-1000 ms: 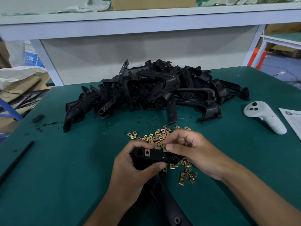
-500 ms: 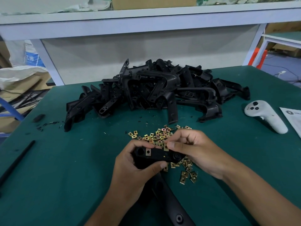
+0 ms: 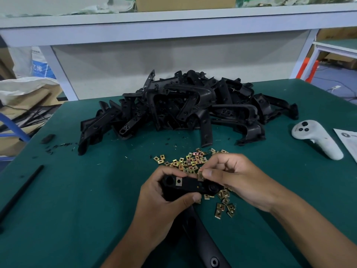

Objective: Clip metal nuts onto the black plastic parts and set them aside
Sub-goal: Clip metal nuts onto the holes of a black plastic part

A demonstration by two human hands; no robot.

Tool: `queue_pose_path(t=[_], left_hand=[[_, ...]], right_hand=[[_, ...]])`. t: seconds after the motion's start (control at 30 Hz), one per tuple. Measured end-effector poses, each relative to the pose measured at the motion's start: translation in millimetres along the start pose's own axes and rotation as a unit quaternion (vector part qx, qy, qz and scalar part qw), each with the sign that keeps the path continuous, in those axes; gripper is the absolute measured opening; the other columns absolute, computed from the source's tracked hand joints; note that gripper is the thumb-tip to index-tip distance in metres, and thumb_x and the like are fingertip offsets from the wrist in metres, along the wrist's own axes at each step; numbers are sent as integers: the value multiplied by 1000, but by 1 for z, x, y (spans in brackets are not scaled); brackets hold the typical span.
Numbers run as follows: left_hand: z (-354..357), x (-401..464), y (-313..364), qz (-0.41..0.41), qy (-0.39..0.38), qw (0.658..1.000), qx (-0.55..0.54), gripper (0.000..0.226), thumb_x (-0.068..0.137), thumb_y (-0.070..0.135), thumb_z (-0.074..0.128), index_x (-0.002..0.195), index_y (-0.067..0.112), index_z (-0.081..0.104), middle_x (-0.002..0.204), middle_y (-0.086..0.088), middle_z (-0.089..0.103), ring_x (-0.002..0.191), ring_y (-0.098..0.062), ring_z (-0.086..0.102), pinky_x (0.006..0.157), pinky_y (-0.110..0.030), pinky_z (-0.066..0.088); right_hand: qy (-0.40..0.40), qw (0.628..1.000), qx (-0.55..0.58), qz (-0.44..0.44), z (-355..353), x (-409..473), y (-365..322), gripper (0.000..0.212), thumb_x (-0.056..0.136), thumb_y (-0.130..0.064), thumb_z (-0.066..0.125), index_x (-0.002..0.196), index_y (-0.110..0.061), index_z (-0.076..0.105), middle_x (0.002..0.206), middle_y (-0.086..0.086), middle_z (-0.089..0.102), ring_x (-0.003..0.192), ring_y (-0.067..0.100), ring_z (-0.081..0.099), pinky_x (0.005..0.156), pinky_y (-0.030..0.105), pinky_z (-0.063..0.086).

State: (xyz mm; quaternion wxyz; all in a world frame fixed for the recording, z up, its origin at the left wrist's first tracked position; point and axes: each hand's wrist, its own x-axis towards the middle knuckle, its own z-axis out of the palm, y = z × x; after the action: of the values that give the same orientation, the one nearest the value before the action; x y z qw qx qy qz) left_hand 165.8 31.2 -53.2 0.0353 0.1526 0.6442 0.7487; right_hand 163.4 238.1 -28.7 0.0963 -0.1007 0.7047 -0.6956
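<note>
My left hand (image 3: 164, 206) grips a long black plastic part (image 3: 190, 185) near its upper end; the part's lower leg runs down toward me. One metal nut (image 3: 179, 181) sits clipped on the part's top face. My right hand (image 3: 237, 178) pinches a second metal nut (image 3: 200, 176) between thumb and forefinger, against the part's upper edge. Behind and under my hands lies a scatter of loose brass-coloured nuts (image 3: 190, 161). A big pile of black plastic parts (image 3: 185, 107) lies further back on the green table (image 3: 77, 200).
A white handheld controller (image 3: 316, 139) and a paper sheet (image 3: 349, 142) lie at the right. A thin black rod (image 3: 21, 192) lies at the left edge, with black scraps (image 3: 48, 139) beyond it. A grey shelf frame stands behind the table.
The nut in my right hand has moved down onto the upper edge of the part. My left hand keeps the same grip.
</note>
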Motion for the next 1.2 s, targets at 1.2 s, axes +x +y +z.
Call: queue_pose_path(t=[1.2], left_hand=[[-3,-1,0,-44,-9,998,-42,39,60,14,96,89,25,72,85,-1,74,80,-13,70,70,-23,57]], right_hand=[[-10,990,-132,-37,2,-11,-13,18,93,-38,67,97,-22,76,86,-8,76,90,12,73,77,19,55]])
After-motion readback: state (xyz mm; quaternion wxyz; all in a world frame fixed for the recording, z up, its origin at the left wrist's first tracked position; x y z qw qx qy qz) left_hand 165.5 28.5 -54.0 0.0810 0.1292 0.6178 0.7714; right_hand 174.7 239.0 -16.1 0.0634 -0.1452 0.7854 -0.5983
